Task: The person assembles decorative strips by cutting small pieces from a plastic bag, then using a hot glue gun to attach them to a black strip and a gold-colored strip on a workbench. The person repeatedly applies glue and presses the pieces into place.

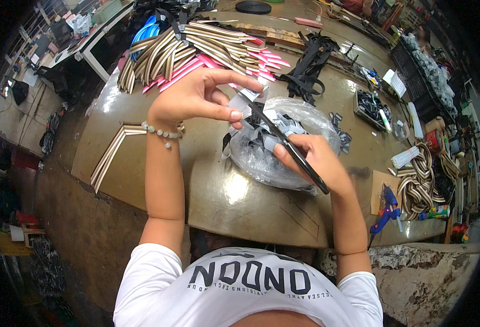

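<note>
My left hand (196, 98), with a beaded bracelet on its wrist, is closed on a small whitish tag (241, 103), thumb and forefinger at its edges. Gripped in my right hand (313, 158) is a long slim black tool (289, 143), its narrow end slanting up to the tag. Its exact kind does not show clearly. Below both hands lies an open clear plastic bag (251, 166) filled with small black and white pieces. Part of the bag is hidden behind my right hand.
Striped brown-and-cream straps (163, 54) and pink straps (180, 76) are heaped at the far left. Black straps (309, 62) lie beyond the bag. To the right are a blue glue gun (387, 210), coiled straps (420, 182) and a black tray (372, 109). A bent strap (109, 152) lies left.
</note>
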Available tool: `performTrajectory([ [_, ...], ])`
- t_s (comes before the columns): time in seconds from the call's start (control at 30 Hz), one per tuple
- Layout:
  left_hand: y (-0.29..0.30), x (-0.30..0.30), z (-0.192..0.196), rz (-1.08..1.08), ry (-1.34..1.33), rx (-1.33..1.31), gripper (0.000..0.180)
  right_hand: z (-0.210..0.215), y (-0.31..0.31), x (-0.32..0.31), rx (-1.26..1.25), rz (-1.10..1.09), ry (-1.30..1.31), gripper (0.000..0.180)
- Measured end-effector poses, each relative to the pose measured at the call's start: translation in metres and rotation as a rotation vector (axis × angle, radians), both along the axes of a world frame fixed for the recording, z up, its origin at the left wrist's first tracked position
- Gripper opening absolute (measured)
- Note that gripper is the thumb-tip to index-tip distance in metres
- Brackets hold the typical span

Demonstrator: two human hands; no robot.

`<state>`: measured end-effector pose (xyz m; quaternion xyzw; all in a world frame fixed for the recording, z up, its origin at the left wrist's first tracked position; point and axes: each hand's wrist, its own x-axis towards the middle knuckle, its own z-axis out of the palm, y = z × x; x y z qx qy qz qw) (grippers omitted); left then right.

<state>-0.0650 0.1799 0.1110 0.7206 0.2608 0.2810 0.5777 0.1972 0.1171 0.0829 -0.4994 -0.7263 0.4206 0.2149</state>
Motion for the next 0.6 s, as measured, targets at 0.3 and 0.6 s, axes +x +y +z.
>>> performTrajectory([
  [0.3, 0.005, 0.007, -0.006, 0.001, -0.020, -0.002, 0.055, 0.007, -0.001, 0.012, 0.107, -0.101, 0.033, 0.052],
  [0.6, 0.017, 0.012, -0.015, 0.234, -0.358, 0.145, 0.017, 0.008, 0.024, 0.186, 0.105, -0.648, -0.631, 0.049],
])
